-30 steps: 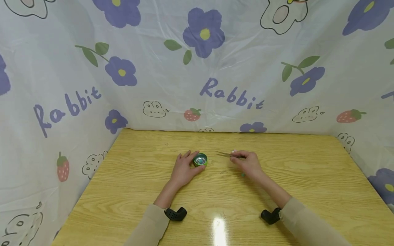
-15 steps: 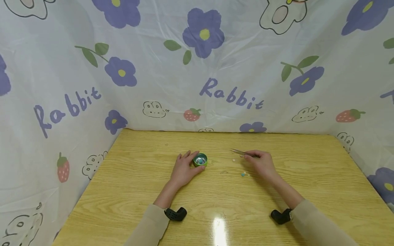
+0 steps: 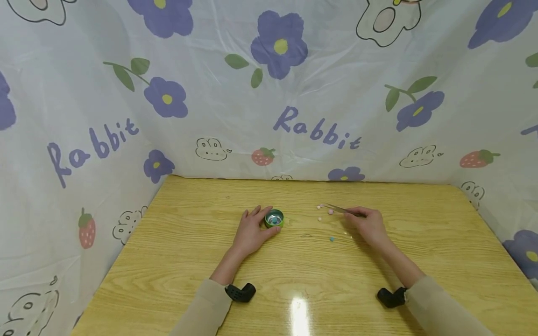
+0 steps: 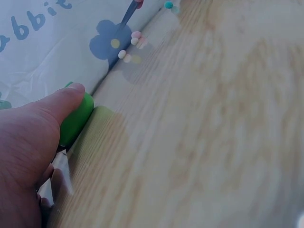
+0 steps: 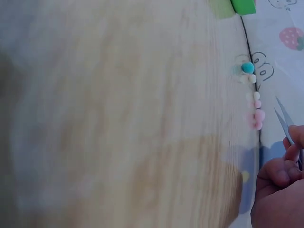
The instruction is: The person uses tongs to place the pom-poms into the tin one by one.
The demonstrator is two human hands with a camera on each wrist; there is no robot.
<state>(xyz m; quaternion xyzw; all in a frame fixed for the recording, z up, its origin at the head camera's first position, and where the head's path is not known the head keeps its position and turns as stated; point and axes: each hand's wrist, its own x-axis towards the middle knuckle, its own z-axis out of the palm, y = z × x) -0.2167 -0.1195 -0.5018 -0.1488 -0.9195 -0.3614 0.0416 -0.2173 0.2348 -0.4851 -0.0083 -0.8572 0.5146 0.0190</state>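
My left hand (image 3: 252, 233) holds a small green round tin (image 3: 274, 218) between thumb and fingers on the table; a small teal thing lies inside it. In the left wrist view the thumb presses on the green wall (image 4: 78, 118). My right hand (image 3: 370, 227) pinches metal tweezers (image 3: 342, 210), their tips pointing left by several small pink and white balls (image 3: 330, 212). The right wrist view shows the tweezer tips apart with nothing between them (image 5: 283, 114). A teal ball (image 3: 332, 239) lies nearer to me, with tiny pale bits right of it.
The wooden table (image 3: 189, 261) ends at the back against a white cloth (image 3: 235, 107) printed with flowers, rabbits and strawberries. A faint thin mark or strand (image 3: 306, 235) shows between the tin and the teal ball.
My right hand and the tweezers have moved right, away from the tin, uncovering the pink and white balls and the pale bits. My left hand and the tin have stayed in place.
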